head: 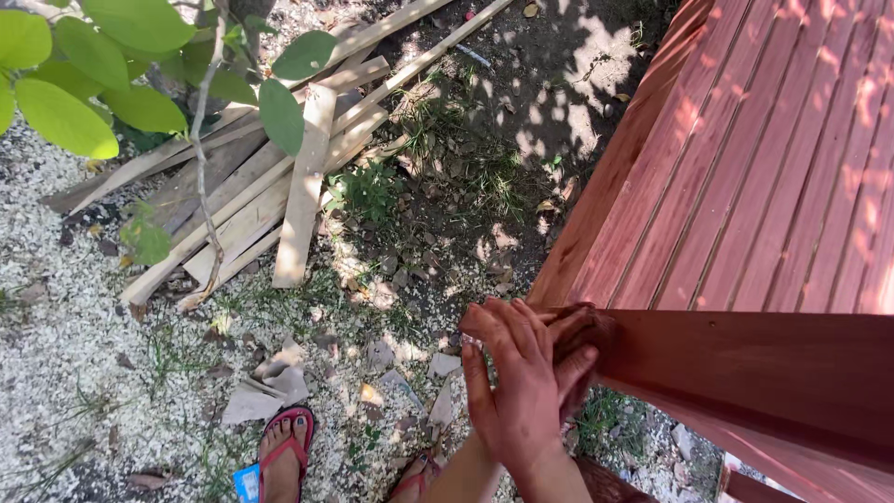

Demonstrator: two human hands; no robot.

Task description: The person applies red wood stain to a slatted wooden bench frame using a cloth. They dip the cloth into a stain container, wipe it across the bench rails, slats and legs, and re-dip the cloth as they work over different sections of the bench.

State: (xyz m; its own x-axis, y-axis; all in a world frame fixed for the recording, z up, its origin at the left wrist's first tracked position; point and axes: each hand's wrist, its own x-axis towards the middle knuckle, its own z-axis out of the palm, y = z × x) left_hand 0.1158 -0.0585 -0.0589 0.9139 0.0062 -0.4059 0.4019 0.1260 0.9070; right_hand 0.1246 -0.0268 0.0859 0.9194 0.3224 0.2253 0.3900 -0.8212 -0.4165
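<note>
Pile of wood offcuts [279,186] lies far left of red slatted bench [745,186], untouched. One hand [517,391], L/R unclear, pressed flat on brown rag [582,331] at bench's near-left corner. Rail's long axis runs right. Other hand unseen.

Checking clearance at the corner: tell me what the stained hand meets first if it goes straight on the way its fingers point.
The hand points up and slightly left; past the wood frame's corner it would meet only dirt ground, though depth is unclear.
</note>
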